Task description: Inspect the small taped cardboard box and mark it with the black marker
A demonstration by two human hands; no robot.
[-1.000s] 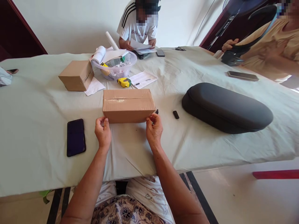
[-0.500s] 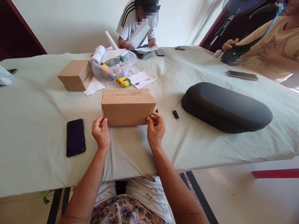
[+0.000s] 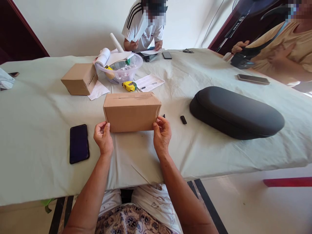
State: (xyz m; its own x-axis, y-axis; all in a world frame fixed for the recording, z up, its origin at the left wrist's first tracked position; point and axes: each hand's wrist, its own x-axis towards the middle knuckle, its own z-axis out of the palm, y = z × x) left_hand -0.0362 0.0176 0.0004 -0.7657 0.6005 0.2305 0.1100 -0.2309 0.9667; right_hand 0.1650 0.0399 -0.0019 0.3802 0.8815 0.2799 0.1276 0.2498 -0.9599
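A closed brown cardboard box (image 3: 133,115) stands in front of me on the cloth-covered table (image 3: 141,159). My left hand (image 3: 103,135) grips its lower left corner, thumb on the near face and the other fingers curled at the side. At the lower right corner my right hand (image 3: 162,133) holds it the same way, fingers partly hidden behind the edge. Left of my left hand lies a dark smartphone (image 3: 79,143). A small black object (image 3: 183,120) rests to the right of my right hand.
Behind the box sit a yellow tape measure (image 3: 129,86), a printed sheet (image 3: 152,83), a filled plastic basin (image 3: 119,73) and a second cardboard box (image 3: 79,79). A long black case (image 3: 236,112) lies right. One person (image 3: 143,34) handles papers opposite; another (image 3: 280,52) is at right.
The box has shifted slightly left and turned a little, with both my hands still on it. Across the table, the person's raised paper has moved.
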